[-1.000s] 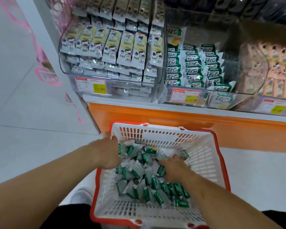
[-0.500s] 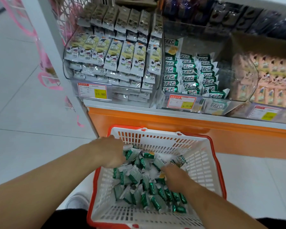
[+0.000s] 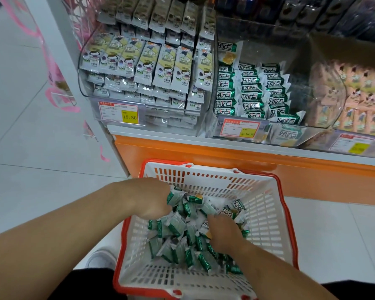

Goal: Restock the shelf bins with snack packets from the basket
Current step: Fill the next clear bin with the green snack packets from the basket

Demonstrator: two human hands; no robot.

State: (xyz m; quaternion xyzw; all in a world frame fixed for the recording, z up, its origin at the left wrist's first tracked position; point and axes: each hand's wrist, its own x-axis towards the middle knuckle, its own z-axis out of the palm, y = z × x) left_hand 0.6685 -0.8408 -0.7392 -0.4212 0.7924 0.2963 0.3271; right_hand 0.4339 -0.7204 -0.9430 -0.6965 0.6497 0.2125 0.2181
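A pale tiled floor fills the left of the frame. In the lower centre, the basket holds light, crinkly, slippery snack packets, best gathered in bunches. The left hand is curled round several; the right hand is buried among them, its grasp hidden.

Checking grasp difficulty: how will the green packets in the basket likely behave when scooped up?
The green packets look small and probably light. Their glossy wrappers may slip, so some could spill from a handful. They lie loosely heaped in the basket, so they likely shift around both hands.
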